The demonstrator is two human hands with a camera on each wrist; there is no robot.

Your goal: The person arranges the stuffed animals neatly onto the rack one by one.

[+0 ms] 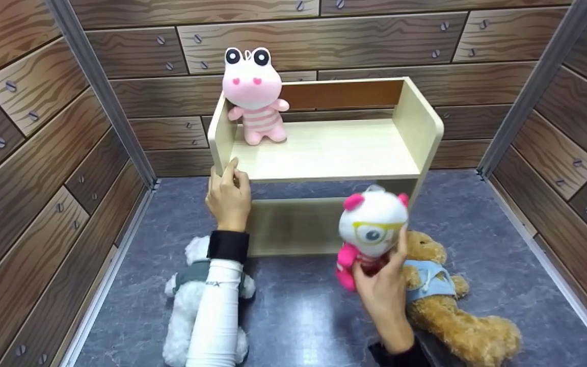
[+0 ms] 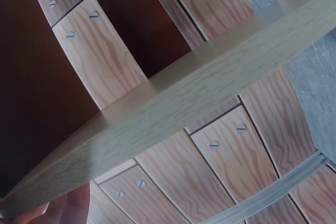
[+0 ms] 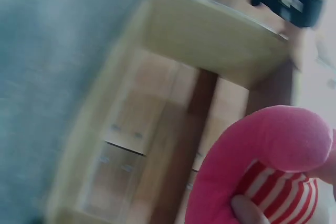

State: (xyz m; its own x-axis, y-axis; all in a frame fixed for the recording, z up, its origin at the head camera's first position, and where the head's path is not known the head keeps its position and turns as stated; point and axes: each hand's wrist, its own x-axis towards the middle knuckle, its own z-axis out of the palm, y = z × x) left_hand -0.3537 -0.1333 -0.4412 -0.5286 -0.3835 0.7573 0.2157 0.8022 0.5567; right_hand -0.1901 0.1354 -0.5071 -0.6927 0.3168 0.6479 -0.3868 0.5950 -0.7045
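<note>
My left hand (image 1: 229,196) grips the left side panel of a pale two-tier wooden shelf (image 1: 324,150), near its front edge; in the left wrist view fingertips (image 2: 76,205) show at the panel's edge. A pink frog plush (image 1: 260,97) stands on the upper board against that panel. In front of the shelf's right part, my right hand (image 1: 382,290) holds a white-headed plush (image 1: 372,224) with pink ears and yellow glasses, thumb and fingers round its body. In the right wrist view its pink limb (image 3: 252,150) and red-striped body (image 3: 283,195) fill the lower right.
A brown teddy bear (image 1: 456,316) in a light blue top lies on the dark floor (image 1: 293,316) right of my right hand. Under my left forearm lies a white plush (image 1: 181,316) in a dark green top. Wood-patterned walls (image 1: 528,117) enclose three sides.
</note>
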